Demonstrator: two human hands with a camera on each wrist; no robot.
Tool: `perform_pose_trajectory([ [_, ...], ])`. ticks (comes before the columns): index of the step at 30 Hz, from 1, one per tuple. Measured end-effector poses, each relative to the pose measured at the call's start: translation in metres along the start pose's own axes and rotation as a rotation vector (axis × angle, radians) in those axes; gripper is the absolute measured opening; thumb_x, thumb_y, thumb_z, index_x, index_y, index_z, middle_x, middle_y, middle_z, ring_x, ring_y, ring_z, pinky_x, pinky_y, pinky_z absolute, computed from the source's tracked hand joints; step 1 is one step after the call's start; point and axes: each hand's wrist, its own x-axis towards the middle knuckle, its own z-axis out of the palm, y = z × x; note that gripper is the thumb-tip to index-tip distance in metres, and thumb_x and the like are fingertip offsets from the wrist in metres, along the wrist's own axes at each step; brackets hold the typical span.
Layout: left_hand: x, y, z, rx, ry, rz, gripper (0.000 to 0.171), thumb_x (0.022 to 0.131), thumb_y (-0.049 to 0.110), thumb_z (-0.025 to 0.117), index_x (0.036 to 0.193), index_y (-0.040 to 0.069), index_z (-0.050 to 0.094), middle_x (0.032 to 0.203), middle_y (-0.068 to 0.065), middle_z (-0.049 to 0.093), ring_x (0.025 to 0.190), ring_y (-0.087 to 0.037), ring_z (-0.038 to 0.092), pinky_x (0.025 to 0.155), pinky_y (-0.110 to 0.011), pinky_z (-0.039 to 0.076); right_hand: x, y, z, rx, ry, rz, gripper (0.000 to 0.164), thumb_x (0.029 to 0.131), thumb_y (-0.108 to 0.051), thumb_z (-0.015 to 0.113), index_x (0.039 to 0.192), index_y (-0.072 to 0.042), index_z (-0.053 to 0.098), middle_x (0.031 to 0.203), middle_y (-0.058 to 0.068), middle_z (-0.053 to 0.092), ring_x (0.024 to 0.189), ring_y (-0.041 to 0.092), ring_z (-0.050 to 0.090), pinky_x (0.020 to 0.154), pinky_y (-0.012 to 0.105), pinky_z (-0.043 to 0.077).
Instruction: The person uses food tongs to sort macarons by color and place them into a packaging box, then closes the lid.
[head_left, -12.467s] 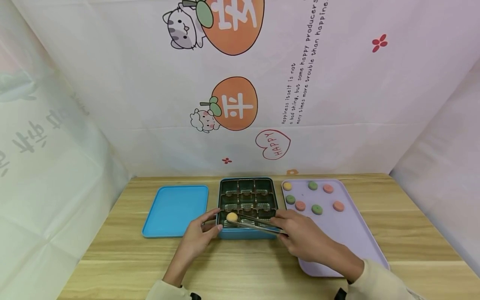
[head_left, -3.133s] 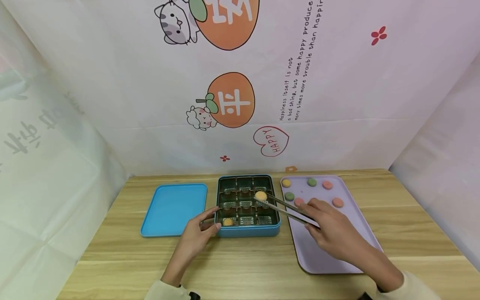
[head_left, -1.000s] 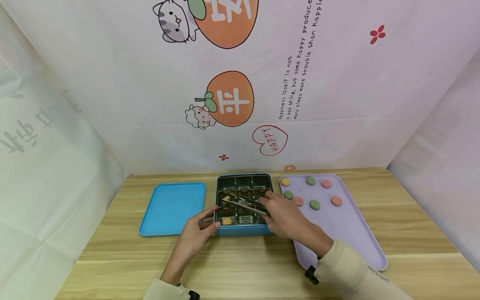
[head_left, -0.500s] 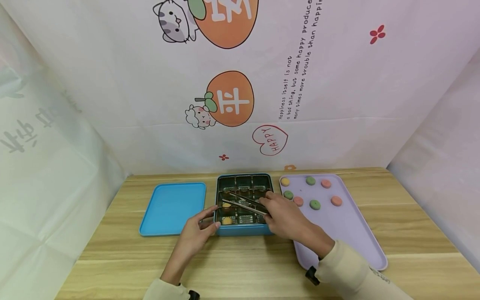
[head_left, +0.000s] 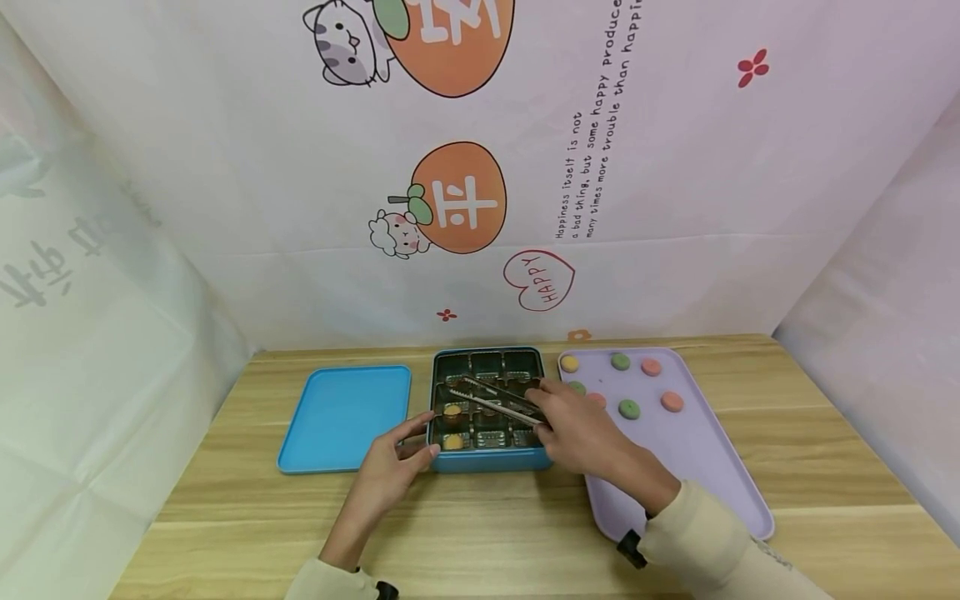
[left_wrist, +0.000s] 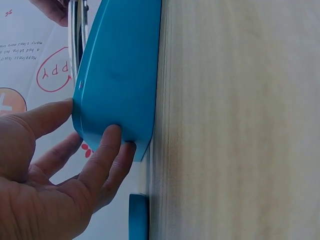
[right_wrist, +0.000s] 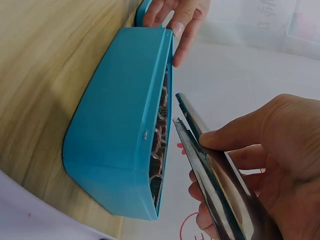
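Observation:
In the head view my left hand [head_left: 393, 467] steadies the front left corner of a blue box [head_left: 491, 460], its fingertips touching the wall and rim, as the left wrist view also shows. A divided insert with several compartments fills the box. One round yellow cookie [head_left: 453, 442] lies in the front left compartment, another yellow cookie [head_left: 452, 411] in the middle left one. My right hand [head_left: 581, 429] grips metal tongs [head_left: 498, 407] over the box. Their tips are apart with nothing between them; in the right wrist view the tongs [right_wrist: 210, 170] hang just off the box's opening.
A purple tray [head_left: 690, 475] stands to the right, with a yellow cookie [head_left: 570, 363] and several green and pink cookies towards its far end; my right hand partly hides some. On the left lies a blue lid [head_left: 345, 421]. A printed cloth [head_left: 660, 292] hangs behind the table.
The tongs released the first yellow cookie in the front left compartment, then carried a second into the middle left one. They have since parted and lifted slightly away. My left hand stayed put.

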Motion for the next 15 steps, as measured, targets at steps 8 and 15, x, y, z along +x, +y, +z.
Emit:
perform_pose_trajectory([
  [8, 0.000, 0.000, 0.000, 0.008, 0.001, -0.001, 0.053, 0.099, 0.009, 0.072, 0.150, 0.012, 0.059, 0.146, -0.028, 0.059, 0.125, -0.040, 0.068, 0.082, -0.039, 0.063, -0.004, 0.008, -0.011, -0.013, 0.027, 0.001, 0.042, 0.092, -0.001, 0.074, 0.133, 0.007, 0.067, 0.127, 0.021, 0.067, 0.110, 0.036, 0.067, 0.078, 0.045, 0.059],
  [15, 0.000, -0.001, 0.000, 0.007, 0.001, -0.005, 0.053, 0.099, 0.009, 0.072, 0.150, 0.013, 0.059, 0.146, -0.028, 0.058, 0.126, -0.041, 0.067, 0.085, -0.039, 0.064, -0.008, 0.022, -0.023, -0.014, 0.087, 0.006, 0.041, 0.088, 0.003, 0.070, 0.129, 0.004, 0.070, 0.113, 0.015, 0.067, 0.090, 0.024, 0.061, 0.067, 0.036, 0.049],
])
